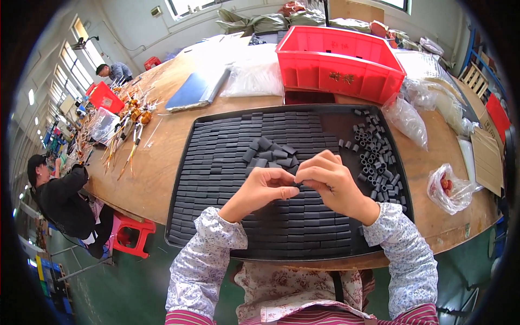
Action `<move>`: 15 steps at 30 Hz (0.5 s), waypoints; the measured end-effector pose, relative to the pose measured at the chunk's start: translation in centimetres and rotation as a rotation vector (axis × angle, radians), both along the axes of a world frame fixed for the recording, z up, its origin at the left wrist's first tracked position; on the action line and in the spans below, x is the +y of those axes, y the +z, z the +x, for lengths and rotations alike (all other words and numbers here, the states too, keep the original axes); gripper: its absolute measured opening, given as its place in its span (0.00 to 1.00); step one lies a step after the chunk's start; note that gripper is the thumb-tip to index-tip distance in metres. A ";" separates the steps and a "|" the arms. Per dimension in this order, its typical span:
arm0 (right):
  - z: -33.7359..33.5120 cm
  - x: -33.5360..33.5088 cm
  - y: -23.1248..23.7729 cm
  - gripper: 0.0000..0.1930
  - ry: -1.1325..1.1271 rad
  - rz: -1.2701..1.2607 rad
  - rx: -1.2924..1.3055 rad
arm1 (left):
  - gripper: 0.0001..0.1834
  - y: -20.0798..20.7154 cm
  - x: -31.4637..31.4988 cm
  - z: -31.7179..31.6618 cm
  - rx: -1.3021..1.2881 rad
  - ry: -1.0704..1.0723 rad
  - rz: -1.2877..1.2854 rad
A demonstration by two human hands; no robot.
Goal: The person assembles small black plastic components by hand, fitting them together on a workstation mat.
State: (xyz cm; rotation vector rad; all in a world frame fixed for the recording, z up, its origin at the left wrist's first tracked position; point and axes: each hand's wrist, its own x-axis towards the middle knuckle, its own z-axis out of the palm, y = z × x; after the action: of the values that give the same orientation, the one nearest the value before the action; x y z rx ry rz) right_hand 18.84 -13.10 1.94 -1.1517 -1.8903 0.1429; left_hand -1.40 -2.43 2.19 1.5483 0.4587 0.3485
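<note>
My left hand (265, 189) and my right hand (331, 180) meet fingertip to fingertip above a large black tray (346, 120). Both are closed in a pinch, and a bit of something dark shows between them; the fingers hide most of it. Beneath and around them, rows of short black cylinders (216, 179) lie tightly packed across the tray. A small heap of loose black cylinders (265, 151) rests on the rows just beyond my left hand. Along the tray's right side, beyond my right hand, lie many short black hollow tubes (376, 157), scattered at different angles.
A red plastic bin (336, 67) stands behind the tray. A blue folder (195, 89) and clear plastic bags (252, 76) lie beyond it to the left. Wired coils (135, 111) cover the table's left. At right sits a bag with red items (448, 189). Two other people are at the left.
</note>
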 end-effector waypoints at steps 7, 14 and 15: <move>-0.2 -0.2 0.3 0.14 -0.079 -0.001 0.111 | 0.15 0.2 -0.1 -0.1 -0.022 0.046 -0.030; -0.1 0.2 -0.2 0.13 -0.027 -0.052 0.046 | 0.15 -0.1 0.3 0.0 -0.030 0.010 -0.018; -0.3 0.2 -0.1 0.13 -0.012 -0.053 0.047 | 0.15 -0.2 0.3 -0.1 -0.038 0.012 -0.025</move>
State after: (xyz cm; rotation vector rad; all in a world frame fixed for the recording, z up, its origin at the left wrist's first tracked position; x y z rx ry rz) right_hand 18.51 -12.89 1.83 -1.1853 -1.8474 0.2133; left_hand -1.49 -2.11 2.01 1.5122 0.4416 0.3798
